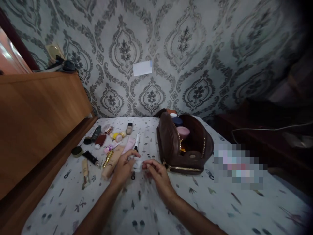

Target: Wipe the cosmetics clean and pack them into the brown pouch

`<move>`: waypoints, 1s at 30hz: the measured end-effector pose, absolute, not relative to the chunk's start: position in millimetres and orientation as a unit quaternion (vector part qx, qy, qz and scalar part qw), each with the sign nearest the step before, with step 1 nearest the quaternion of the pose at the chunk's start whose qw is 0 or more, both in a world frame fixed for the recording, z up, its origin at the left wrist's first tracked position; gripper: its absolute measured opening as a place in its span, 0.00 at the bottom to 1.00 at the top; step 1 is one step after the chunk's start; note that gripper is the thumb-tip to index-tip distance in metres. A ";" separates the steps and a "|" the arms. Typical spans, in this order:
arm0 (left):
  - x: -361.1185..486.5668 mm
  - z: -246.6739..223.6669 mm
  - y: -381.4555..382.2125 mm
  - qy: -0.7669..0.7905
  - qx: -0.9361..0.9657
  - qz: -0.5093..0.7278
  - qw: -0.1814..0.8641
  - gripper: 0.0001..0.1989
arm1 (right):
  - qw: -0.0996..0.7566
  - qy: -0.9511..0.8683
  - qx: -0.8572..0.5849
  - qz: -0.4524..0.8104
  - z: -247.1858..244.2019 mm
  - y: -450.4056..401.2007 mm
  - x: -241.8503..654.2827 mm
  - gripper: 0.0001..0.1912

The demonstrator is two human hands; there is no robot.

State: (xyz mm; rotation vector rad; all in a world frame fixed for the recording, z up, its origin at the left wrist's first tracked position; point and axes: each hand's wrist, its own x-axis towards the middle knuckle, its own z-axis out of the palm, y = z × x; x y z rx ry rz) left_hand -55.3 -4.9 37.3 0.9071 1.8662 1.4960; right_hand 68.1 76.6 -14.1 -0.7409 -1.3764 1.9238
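Note:
Near the middle of the patterned white cloth, a small whitish translucent item is between my two hands. My left hand has its fingers curled against the item's left side. At its right side, my right hand has thumb and fingertips pinched together on something too small and blurred to name. Beside my left hand lie a large beige tube, a pink tube and a gold tube. An open brown bag stands right of my hands, with a pink item and a dark blue item inside.
Several cosmetics lie at the left, among them a black tube, a small beige tube, a red-brown bottle and a foundation bottle. A wooden cabinet borders the left. A patterned wall rises behind.

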 end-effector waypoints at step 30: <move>-160.3 74.7 116.7 0.904 0.424 0.030 -0.052 0.26 | 0.301 -0.471 -0.217 0.800 -23.3 85.4 80.7 0.22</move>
